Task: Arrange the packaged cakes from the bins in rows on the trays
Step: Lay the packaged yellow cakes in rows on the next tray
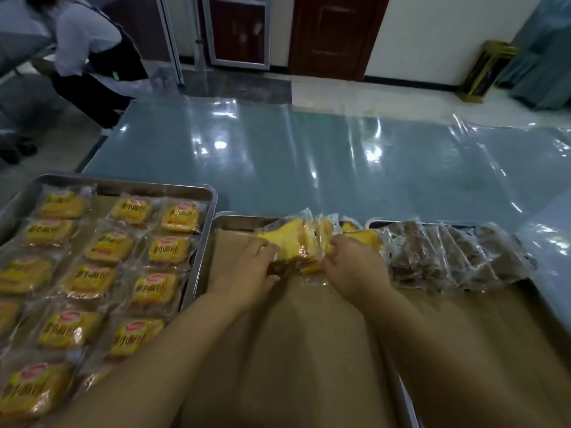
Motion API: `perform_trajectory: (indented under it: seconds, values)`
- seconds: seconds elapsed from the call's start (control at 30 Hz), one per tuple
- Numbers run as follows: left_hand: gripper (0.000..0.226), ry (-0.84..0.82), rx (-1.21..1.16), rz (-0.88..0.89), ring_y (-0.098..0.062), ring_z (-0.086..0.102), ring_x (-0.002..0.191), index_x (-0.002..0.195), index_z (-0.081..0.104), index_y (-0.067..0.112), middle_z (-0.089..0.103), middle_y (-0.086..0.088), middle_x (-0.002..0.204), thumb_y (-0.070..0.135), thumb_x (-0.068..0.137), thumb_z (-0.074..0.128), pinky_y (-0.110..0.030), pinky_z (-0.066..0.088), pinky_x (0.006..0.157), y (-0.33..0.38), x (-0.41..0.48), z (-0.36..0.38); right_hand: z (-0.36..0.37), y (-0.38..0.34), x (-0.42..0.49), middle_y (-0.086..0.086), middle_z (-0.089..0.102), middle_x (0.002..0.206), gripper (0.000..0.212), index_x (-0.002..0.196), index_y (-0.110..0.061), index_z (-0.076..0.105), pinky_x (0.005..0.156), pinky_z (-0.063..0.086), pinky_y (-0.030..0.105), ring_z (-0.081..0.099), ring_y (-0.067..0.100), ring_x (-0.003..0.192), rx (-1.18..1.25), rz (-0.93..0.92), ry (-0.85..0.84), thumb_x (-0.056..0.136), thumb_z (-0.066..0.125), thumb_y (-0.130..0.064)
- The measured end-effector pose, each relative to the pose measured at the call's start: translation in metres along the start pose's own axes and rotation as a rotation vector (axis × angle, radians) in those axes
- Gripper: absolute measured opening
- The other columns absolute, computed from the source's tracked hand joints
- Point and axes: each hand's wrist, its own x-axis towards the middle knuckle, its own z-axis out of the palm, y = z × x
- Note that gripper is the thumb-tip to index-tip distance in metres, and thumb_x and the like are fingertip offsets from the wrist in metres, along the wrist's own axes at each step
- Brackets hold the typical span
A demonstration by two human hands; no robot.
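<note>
- At the far end of the middle tray [204, 267], both hands bracket a bunch of yellow packaged cakes [296, 242]: the left hand [250, 267] has its fingers [262, 247] curled against the bunch's left side, and the right hand [355, 267] has its fingers [332, 245] closed on the wrappers' right edge. Blur hides how firmly either side pinches.
- The cakes stand on edge, leaning and fanned; if one hand eases first, the glossy wrappers would likely slide and the bunch topple flat.
- Beneath them lies brown paper lining [293, 319], which could wrinkle or creep if the bunch is dragged instead of lifted, skewing the row.
- Just to the right, a row of dark packaged cakes [457, 257] leans close; a right-hand shove could knock it over or mix the two kinds.
- On the left tray [123, 183], flat yellow cakes [108, 273] sit in rows beside the left forearm, which could sweep them out of line.
- No bins show on the worktop [278, 156], which has shiny film that could let the trays slip.
</note>
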Motion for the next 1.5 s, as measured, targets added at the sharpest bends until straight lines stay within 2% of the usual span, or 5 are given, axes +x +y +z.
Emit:
perform_trajectory:
  seconds: [0.47, 0.77, 1.0, 1.3, 1.5]
  values:
    - [0.050, -0.060, -0.071, -0.065, -0.022, 0.036, 0.127, 0.135, 0.040, 0.023, 0.041, -0.001, 0.141, 0.021, 0.088, 0.058, -0.033, 0.036, 0.098, -0.017, 0.014, 0.015, 0.012, 0.003, 0.017, 0.002, 0.061, 0.072, 0.010, 0.077, -0.013, 0.057, 0.063, 0.046, 0.031, 0.057, 0.020, 0.070, 0.186, 0.067, -0.048, 0.086, 0.059, -0.015]
    - [0.025, 0.248, -0.367, -0.127, -0.016, 0.059, 0.088, 0.119, 0.050, 0.022, 0.060, 0.005, 0.098, 0.023, 0.095, 0.050, -0.035, 0.050, 0.075, -0.002, -0.034, -0.030, 0.007, 0.011, -0.018, -0.009, 0.056, 0.075, 0.011, 0.087, -0.019, 0.059, 0.054, 0.038, 0.019, 0.051, 0.008, 0.070, 0.430, 0.098, 0.126, 0.089, 0.055, -0.009]
    - [0.019, 0.164, -0.595, -0.345, -0.008, 0.057, 0.089, 0.110, 0.054, 0.028, 0.058, 0.014, 0.094, 0.022, 0.092, 0.054, -0.024, 0.042, 0.070, -0.006, -0.077, -0.023, 0.011, 0.027, -0.065, -0.008, 0.053, 0.077, 0.016, 0.084, -0.020, 0.052, 0.053, 0.034, 0.024, 0.048, 0.007, 0.069, 0.496, 0.178, 0.105, 0.087, 0.049, -0.005]
    - [0.041, -0.138, -0.221, -0.432, -0.024, 0.062, 0.090, 0.128, 0.045, 0.028, 0.065, -0.005, 0.106, 0.024, 0.088, 0.055, -0.037, 0.052, 0.079, -0.003, -0.134, 0.001, 0.035, 0.059, -0.124, 0.007, 0.058, 0.074, 0.027, 0.083, -0.016, 0.052, 0.067, 0.050, 0.040, 0.060, 0.031, 0.076, 0.639, 0.326, 0.065, 0.078, 0.045, 0.010]
    - [0.039, -0.176, 0.150, -0.246, -0.020, 0.052, 0.104, 0.120, 0.052, 0.022, 0.054, -0.001, 0.115, 0.038, 0.085, 0.059, -0.031, 0.047, 0.080, 0.009, -0.141, 0.002, 0.036, 0.072, -0.145, 0.006, 0.057, 0.077, 0.008, 0.081, -0.014, 0.052, 0.057, 0.034, 0.028, 0.054, 0.028, 0.073, 0.049, 0.125, 0.013, 0.080, 0.060, -0.015]
